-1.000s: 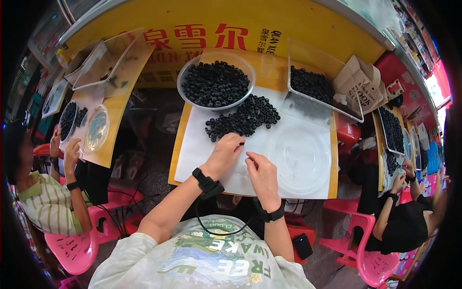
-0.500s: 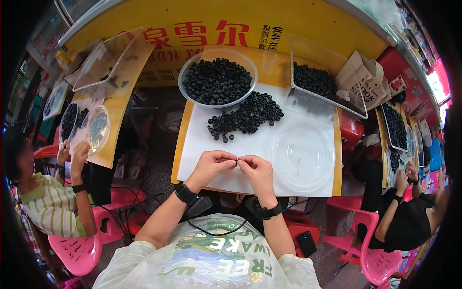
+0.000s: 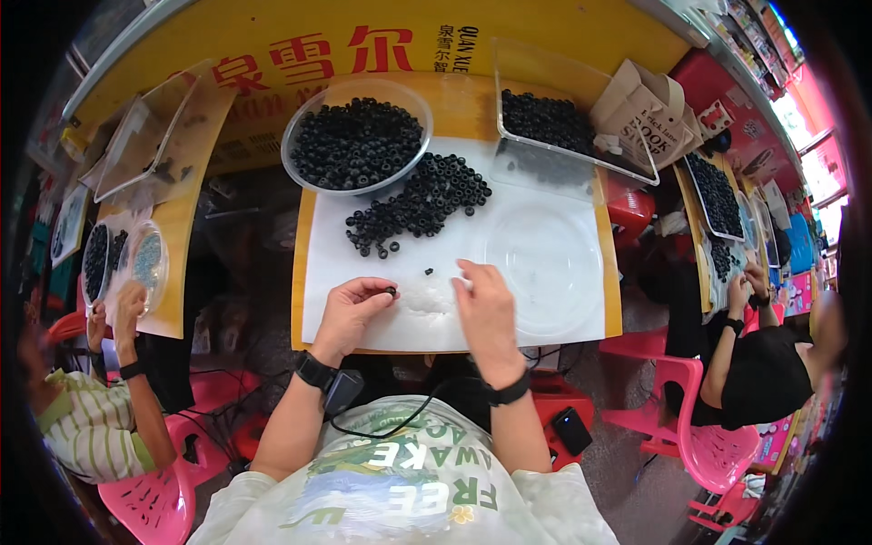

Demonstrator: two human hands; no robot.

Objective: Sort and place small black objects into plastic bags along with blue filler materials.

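Note:
My left hand (image 3: 348, 313) pinches a black bead (image 3: 391, 291) between thumb and fingertips, over the near part of the white sheet (image 3: 345, 263). To its right, my right hand (image 3: 487, 318) has thumb and index finger apart, with nothing visible between them. A small black piece (image 3: 429, 272) shows alone against the sheet, between the hands and a little beyond them. Farther off lies a loose pile of black beads (image 3: 422, 204). Behind it stands a round clear bowl (image 3: 289, 145) filled with similar beads.
A round clear lid or dish (image 3: 543, 272) lies right of my right hand. Beyond it, a clear rectangular box (image 3: 627, 173) holds more black beads, beside a beige bag (image 3: 640, 109). People work with beads at tables on both sides, on pink chairs (image 3: 718, 450).
My hands, together at a small black piece before, have come apart. My left hand keeps a bead; the right has opened. A lone black piece now shows between them. The view has shifted.

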